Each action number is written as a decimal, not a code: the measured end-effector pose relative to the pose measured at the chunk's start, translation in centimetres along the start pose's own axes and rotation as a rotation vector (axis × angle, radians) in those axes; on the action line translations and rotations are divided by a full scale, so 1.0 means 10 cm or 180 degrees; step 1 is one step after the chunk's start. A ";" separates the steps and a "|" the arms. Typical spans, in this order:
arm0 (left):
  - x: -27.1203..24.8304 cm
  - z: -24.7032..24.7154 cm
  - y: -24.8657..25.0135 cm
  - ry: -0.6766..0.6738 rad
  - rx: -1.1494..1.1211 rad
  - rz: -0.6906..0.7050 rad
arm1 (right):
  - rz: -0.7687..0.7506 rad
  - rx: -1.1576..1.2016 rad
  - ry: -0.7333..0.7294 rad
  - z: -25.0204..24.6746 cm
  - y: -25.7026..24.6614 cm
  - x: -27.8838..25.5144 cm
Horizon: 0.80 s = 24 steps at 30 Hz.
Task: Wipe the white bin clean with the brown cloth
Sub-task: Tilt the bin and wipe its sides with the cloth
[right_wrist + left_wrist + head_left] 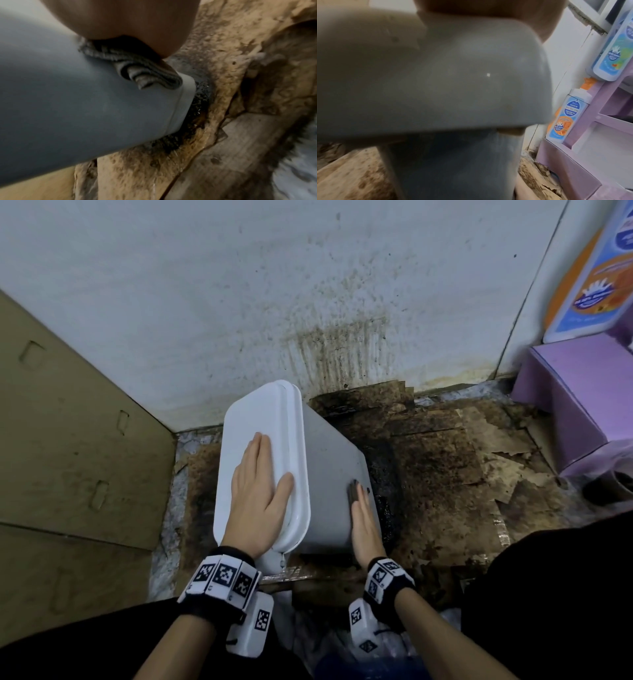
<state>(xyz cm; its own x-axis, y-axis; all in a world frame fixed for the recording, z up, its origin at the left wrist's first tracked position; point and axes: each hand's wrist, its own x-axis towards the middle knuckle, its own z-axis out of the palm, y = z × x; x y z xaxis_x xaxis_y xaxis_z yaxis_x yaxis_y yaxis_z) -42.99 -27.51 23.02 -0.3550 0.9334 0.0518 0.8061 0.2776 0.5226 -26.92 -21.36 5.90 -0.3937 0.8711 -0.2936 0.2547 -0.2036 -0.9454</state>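
White bin [329, 474]: smooth, matt plastic. Brown cloth [145, 70]: folded, nubby terry fabric. Floor cardboard [479, 460]: rough, stained, peeling paperboard.

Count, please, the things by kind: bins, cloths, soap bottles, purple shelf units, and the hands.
White bin: 1
Brown cloth: 1
Soap bottles: 2
Purple shelf unit: 1
Hands, left hand and right hand: 2
Total: 7

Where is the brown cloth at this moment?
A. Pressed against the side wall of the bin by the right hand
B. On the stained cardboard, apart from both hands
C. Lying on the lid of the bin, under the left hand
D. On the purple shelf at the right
A: the right wrist view shows the folded brown cloth squeezed between the right hand and the side of the white bin.
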 end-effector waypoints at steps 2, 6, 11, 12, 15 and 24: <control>0.00 0.00 0.01 0.0005 -0.0014 0.0004 | 0.0245 0.0032 -0.0010 -0.01 0.05 0.06; 0.01 -0.03 -0.04 0.0021 0.0008 -0.0052 | 0.0503 0.0181 0.0179 0.07 -0.08 0.09; 0.01 -0.03 -0.12 0.0026 0.0080 -0.0071 | 0.0660 0.0837 0.0612 0.34 -0.65 -0.13; 0.01 -0.03 -0.13 0.0030 0.0080 -0.0070 | 0.0563 0.0853 0.0580 0.39 -0.77 -0.21; 0.01 -0.03 -0.16 0.0043 0.0060 -0.0046 | 0.0170 0.0777 0.0312 0.51 -1.06 -0.40; 0.00 -0.02 -0.18 0.0069 -0.0014 -0.0040 | -0.1071 -0.0592 0.0180 0.40 -0.88 -0.49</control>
<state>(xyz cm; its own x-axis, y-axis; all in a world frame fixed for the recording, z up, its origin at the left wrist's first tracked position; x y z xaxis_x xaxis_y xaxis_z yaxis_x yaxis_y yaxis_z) -44.52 -28.02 22.22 -0.3754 0.9247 0.0635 0.7995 0.2883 0.5270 -30.79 -25.67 15.09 -0.4345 0.8997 0.0418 0.2773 0.1778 -0.9442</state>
